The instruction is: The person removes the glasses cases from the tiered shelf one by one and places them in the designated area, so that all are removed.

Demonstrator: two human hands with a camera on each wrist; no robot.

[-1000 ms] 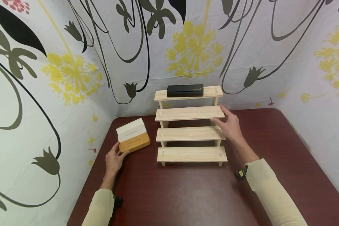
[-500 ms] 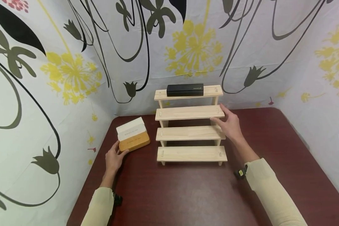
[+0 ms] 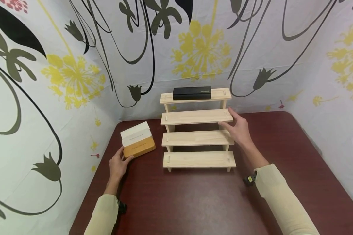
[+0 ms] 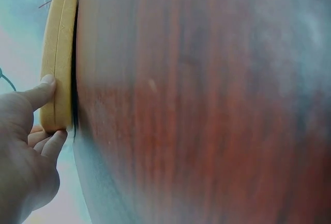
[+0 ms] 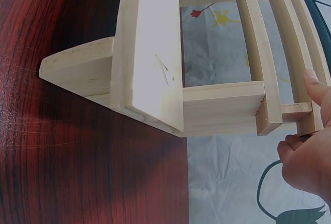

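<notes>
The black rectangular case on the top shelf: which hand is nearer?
Right. The right hand grips the wooden shelf one step below the black case; the left hand, farther leftward and lower, holds a rounded yellow case.

Case (image 3: 139, 148): mustard yellow, darker lettering. Panels (image 3: 136, 135): white, faint print. Stepped rack (image 3: 198, 139): pale blond wood. Box (image 3: 192, 93): black, light lettering. Counter (image 3: 200, 199): dark red-brown, streaked grain. Backdrop (image 3: 164, 65): white, floral print in yellow, olive-grey, black, red. Sleeves (image 3: 101, 215): pale cream-yellow.

The table (image 3: 179, 202) bears a rack (image 3: 197, 138), tan case (image 3: 139, 148) and white case (image 3: 136, 134).
</notes>
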